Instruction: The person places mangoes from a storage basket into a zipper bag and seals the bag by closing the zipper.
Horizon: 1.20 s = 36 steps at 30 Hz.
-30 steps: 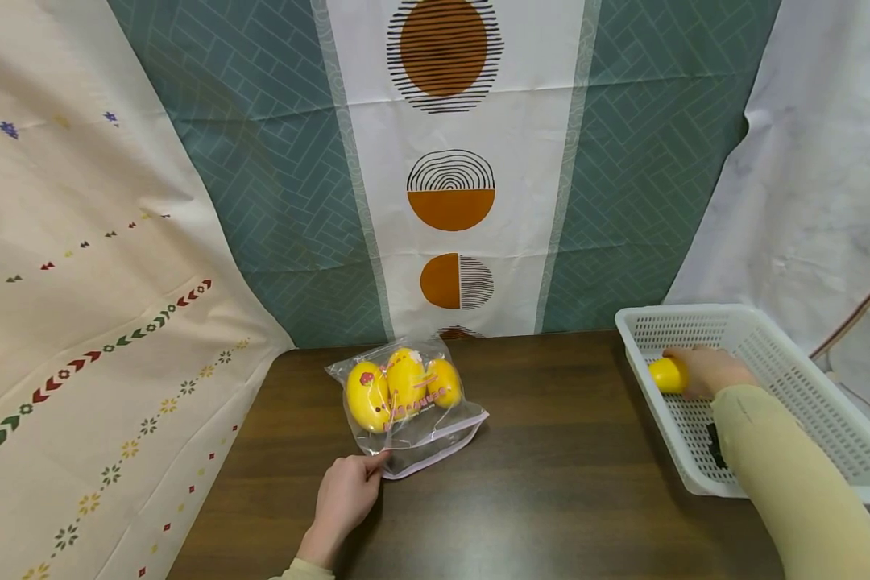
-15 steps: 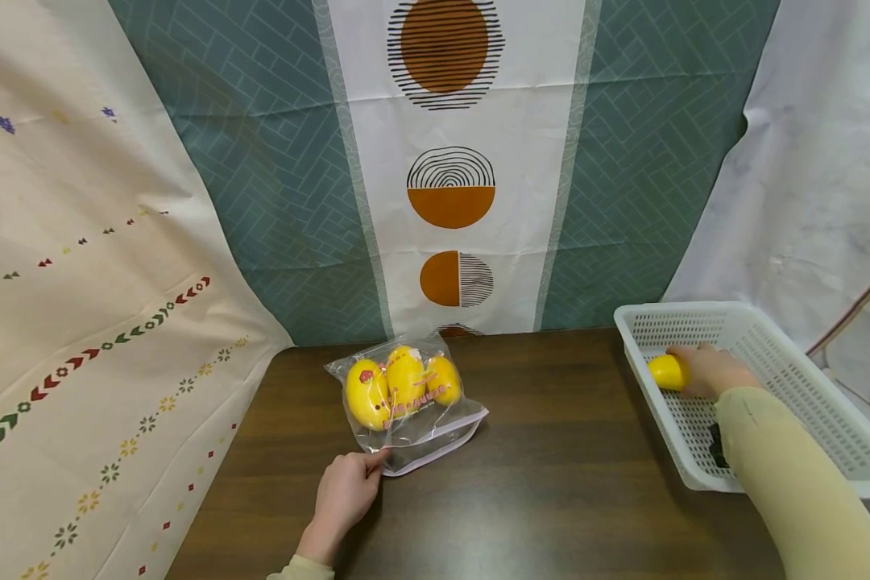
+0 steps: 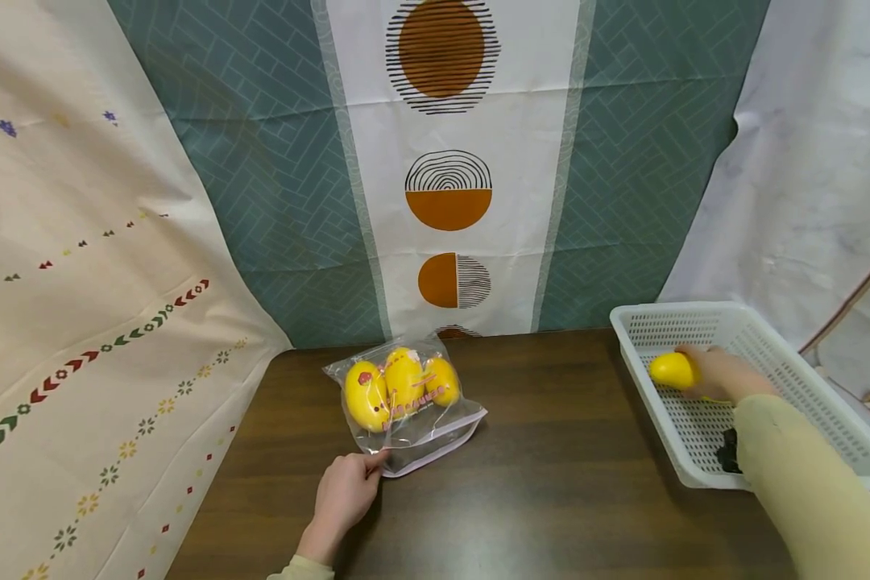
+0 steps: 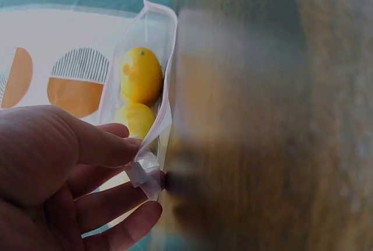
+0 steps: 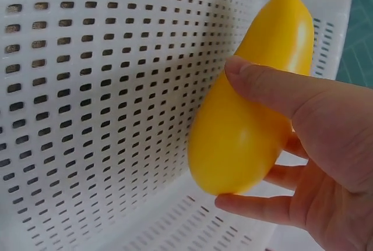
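Note:
My left hand (image 3: 346,493) pinches the open edge of a clear zip bag (image 3: 435,441) lying on the table. Inside it are three yellow mangoes (image 3: 366,396), seen through pink print. The left wrist view shows my thumb and fingers on the bag's pale zip edge (image 4: 169,67), whose mouth gapes a little. Over at the right, my right hand (image 3: 725,375) grips another smooth yellow mango (image 5: 233,140) inside a white perforated basket (image 3: 656,435). In the right wrist view the thumb lies across its upper side and the fingers curl beneath.
A small black item (image 3: 728,451) lies in the basket near the right sleeve. Dark wooden tabletop (image 3: 551,451) spans between bag and basket. Patterned cloths hang behind and at both sides, the cream one (image 3: 116,322) meeting the table's left edge.
My right hand has shifted slightly to the right within the basket, and more of the mango shows beyond the fingers. The left hand and the bag have stayed put.

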### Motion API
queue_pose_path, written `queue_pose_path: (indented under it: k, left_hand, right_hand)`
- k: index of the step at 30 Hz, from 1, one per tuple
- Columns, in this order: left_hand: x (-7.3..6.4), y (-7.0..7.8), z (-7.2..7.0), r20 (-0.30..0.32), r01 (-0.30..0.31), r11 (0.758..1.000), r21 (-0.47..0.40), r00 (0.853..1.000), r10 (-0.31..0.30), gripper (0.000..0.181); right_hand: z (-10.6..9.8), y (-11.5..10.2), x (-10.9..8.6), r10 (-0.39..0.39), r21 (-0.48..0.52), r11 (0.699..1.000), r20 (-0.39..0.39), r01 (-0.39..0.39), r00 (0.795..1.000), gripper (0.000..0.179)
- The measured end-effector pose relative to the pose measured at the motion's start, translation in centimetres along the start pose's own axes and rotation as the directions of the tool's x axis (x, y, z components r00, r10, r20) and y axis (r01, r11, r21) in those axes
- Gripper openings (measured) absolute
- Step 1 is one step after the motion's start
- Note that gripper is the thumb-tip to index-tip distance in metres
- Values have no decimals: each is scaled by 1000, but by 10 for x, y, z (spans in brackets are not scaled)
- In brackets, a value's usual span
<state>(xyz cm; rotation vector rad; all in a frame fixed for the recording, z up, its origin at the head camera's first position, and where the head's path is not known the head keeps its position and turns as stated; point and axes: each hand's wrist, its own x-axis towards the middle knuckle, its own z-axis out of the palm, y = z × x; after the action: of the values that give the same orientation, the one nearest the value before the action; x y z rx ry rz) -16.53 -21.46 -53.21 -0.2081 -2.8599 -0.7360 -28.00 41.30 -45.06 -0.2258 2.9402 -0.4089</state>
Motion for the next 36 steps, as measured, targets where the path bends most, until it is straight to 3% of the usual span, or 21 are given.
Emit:
queue_pose_path:
  k: [5, 11, 15, 24, 29, 36]
  left_hand:
    - [-1, 0, -1, 4, 8, 1000, -7, 1000, -8, 33]
    - [-1, 0, -2, 9, 38, 999, -14, 999, -37, 34]
    - [-1, 0, -2, 16, 56, 998, -24, 998, -55, 34]
    - [-2, 0, -1, -6, 36, 999, -38, 999, -36, 33]
    - [-2, 3, -1, -16, 38, 999, -38, 999, -39, 33]
    - [-2, 5, -2, -28, 18, 999, -28, 999, -19, 33]
  right_hand:
    - [-2, 11, -2, -14, 44, 999, -39, 15, 999, 89]
    - [-17, 6, -9, -38, 83, 996, -87, 45, 995, 87]
    - [-28, -5, -14, -75, 92, 992, -146, 89, 987, 85]
    - [-37, -46, -31, -178, 66, 978, -244, 199, 953, 86]
    - [-39, -79, -43, -250, 12, 964, -301, 265, 920, 85]
    - [-37, -121, -57, -355, -50, 930, -377, 364, 856, 82]
